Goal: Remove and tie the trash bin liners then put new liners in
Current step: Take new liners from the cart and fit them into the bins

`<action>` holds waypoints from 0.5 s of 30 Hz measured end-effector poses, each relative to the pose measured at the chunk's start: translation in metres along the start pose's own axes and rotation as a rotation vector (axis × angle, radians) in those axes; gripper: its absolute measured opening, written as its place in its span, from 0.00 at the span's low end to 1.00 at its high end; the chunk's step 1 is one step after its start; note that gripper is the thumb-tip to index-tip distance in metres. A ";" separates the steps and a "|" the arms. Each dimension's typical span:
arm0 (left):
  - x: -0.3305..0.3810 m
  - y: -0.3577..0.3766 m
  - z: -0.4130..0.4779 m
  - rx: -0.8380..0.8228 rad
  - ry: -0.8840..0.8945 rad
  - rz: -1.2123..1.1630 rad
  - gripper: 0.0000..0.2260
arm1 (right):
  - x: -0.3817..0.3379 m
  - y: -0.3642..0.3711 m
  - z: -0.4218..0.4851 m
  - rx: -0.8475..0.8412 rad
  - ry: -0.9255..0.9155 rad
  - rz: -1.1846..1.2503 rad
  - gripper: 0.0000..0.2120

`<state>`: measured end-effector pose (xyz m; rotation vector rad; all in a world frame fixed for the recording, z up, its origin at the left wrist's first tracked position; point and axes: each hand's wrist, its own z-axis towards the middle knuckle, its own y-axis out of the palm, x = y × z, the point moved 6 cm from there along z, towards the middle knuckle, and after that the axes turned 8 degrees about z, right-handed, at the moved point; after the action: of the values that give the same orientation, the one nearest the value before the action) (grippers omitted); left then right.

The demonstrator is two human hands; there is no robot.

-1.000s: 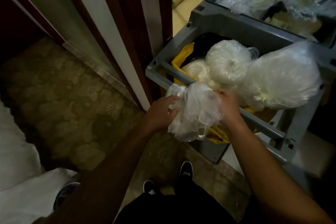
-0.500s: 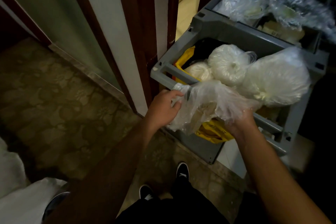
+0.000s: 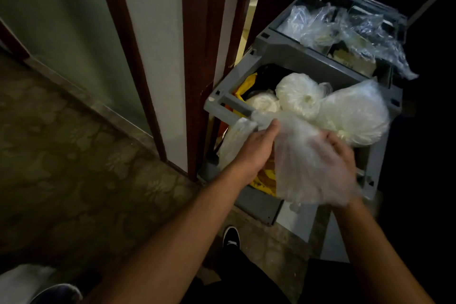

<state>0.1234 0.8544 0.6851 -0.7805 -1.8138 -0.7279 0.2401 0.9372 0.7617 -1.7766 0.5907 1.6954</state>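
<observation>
- Dim light throughout; the area right of the grip falls to near black.
- Carpet (image 3: 61,155), dull brown-green with a flower pattern, spreads left of and below the grip.
- Pale green wall panel (image 3: 61,20) far up-left of the grip, with a metal strip (image 3: 98,106) along its foot.
- Dark red-brown door frame (image 3: 197,57) just left of the grip, and a white strip (image 3: 153,57) beside it.
- Door gap (image 3: 249,20) above the grip shows a brightly lit cream floor beyond.
- Grey cart (image 3: 296,54) directly behind the grip, close against the door frame.

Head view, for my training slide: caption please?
Left hand and right hand hold a clear liner over tied white bags in a grey cart.
</observation>
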 end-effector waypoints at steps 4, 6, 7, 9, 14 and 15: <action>0.016 -0.020 -0.021 0.079 0.133 0.146 0.15 | 0.012 0.020 -0.022 -0.291 0.038 -0.089 0.14; 0.025 -0.032 -0.037 0.122 0.268 0.292 0.11 | 0.025 0.025 -0.023 -0.269 0.085 -0.200 0.32; 0.026 -0.037 -0.045 0.116 0.307 0.327 0.11 | 0.030 0.028 -0.023 -0.221 0.112 -0.215 0.38; 0.021 -0.047 -0.060 0.099 0.327 0.344 0.10 | 0.035 0.037 -0.022 -0.148 0.179 -0.134 0.37; -0.031 -0.081 -0.090 0.187 0.194 0.455 0.07 | 0.046 0.112 -0.016 -0.478 0.245 0.109 0.24; -0.045 -0.093 -0.097 0.250 0.164 0.462 0.07 | 0.052 0.129 -0.016 -0.511 0.236 0.060 0.18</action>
<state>0.1178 0.7147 0.6631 -0.8991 -1.4655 -0.2494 0.1669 0.8383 0.6947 -2.3607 0.3228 1.8014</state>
